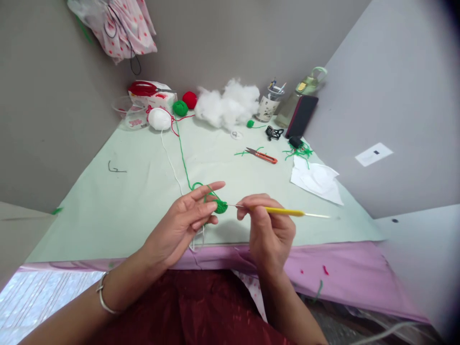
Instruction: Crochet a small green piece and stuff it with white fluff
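Gripping hook (283,211), right hand (269,235); left hand (183,220) pinches yarn (220,207).

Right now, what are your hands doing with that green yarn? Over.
Left hand pinches small green crocheted yarn piece. Right hand grips yellow-handled metal crochet hook, tip at the piece. Orange-handled snips lie farther back, apart from both hands.

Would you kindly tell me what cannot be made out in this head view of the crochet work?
All in the head view:
- The tip of the hook, held by the right hand, is buried in the green piece at the left hand.
- The white strand passes out of sight under the left hand.
- The contents of the cup are too small to name.
- The pink bag is cut off by the top edge.
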The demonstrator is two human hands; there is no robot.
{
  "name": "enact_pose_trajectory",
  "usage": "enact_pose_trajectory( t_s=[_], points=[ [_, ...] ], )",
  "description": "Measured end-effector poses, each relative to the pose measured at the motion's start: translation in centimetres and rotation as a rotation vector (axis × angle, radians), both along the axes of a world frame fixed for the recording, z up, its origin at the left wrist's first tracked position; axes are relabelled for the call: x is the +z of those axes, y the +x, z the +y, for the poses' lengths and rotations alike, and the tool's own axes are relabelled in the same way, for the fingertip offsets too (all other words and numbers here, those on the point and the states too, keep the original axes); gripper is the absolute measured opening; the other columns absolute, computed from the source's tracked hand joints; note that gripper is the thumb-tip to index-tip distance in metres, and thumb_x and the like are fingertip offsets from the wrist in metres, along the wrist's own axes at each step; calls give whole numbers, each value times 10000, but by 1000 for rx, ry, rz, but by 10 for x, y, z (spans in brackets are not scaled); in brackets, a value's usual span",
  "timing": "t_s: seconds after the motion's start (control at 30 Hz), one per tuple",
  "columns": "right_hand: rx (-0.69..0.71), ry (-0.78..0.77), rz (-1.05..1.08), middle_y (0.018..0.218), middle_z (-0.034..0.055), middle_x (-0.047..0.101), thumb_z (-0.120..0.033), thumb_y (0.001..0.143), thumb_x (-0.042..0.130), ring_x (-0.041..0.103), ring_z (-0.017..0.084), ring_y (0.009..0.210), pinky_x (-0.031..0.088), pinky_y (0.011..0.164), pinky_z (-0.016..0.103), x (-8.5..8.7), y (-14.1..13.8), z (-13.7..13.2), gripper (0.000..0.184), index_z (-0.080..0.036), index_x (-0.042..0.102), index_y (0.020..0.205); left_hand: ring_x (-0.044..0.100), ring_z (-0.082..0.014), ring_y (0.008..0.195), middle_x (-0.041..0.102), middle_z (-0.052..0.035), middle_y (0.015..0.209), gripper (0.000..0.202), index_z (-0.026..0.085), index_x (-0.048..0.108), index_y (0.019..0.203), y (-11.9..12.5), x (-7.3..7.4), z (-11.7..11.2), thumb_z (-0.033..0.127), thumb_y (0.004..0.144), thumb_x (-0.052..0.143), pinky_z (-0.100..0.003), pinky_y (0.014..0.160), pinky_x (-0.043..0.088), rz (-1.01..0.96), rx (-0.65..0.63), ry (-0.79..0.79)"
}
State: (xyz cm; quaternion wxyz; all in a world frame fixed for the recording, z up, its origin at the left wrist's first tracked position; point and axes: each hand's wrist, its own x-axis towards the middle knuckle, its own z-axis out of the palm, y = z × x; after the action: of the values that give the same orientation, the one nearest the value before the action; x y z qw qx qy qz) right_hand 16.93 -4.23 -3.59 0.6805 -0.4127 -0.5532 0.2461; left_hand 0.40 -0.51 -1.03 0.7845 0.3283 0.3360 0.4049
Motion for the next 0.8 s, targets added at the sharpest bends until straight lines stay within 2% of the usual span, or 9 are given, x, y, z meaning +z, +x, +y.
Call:
enact_pose_trajectory(
  t_s=[0.1,0.17,0.27,0.37,0.47,0.53,0.6,0.67,0.8],
  points=[
    [62,-38,-7,928,40,765,-239,1033,611,696,197,842,581,734,368,4,-3,4,190,-273,795,1001,573,-123,809,681,-6,938,398,279,810,1243,2,-2,-2,256,848,858,-253,833,500,78,29,123],
    [35,-26,-80,950,37,781,-210,1027,619,712,202,881,594,764,375,1,-5,3,194,-286,796,1041,596,-157,933,700,-17,960,378,283,821,1221,4,-5,-4,254,846,860,-253,867,482,103,48,174],
    [-80,82,-276,992,45,772,-130,1000,637,719,198,895,601,764,367,-6,-7,-1,276,-308,791,1144,579,-146,878,697,-8,912,405,278,815,1233,7,-8,-6,262,833,877,-233,798,467,96,79,164],
    [-161,220,-465,1066,78,767,-92,965,673,721,217,952,607,766,370,-9,-6,-3,348,-308,783,1215,509,-108,700,656,13,789,428,250,808,1251,7,-8,-3,282,831,880,-213,677,441,33,13,41],
    [-130,134,-292,978,59,772,-119,999,628,709,203,884,591,745,366,-5,-2,-1,277,-293,796,1134,437,-79,608,611,27,724,362,201,836,1184,5,-6,2,257,827,869,-226,753,500,-41,-40,-79],
    [-64,21,-74,879,36,747,-181,1026,608,673,178,771,563,698,351,-1,0,2,214,-273,800,1038,499,-88,661,649,10,770,325,200,851,1143,3,-6,4,241,821,865,-241,839,520,-50,-21,-81],
    [23,-51,52,855,32,735,-254,1027,624,647,167,725,545,676,345,1,0,5,183,-258,801,976,586,-116,780,704,-6,848,322,232,851,1141,3,-7,3,241,820,868,-246,882,512,-12,8,-18],
    [83,-96,57,893,42,757,-294,1012,655,661,176,768,557,703,351,0,-1,7,166,-254,808,962,631,-147,877,741,-9,903,334,271,846,1152,3,-8,0,248,821,876,-264,910,506,39,19,80],
    [78,-165,76,889,39,774,-324,1001,673,668,173,761,568,703,337,-6,-1,8,157,-249,807,970,646,-183,977,757,-15,966,329,303,840,1169,3,-10,-4,274,842,868,-295,942,498,117,34,184]
  ],
)
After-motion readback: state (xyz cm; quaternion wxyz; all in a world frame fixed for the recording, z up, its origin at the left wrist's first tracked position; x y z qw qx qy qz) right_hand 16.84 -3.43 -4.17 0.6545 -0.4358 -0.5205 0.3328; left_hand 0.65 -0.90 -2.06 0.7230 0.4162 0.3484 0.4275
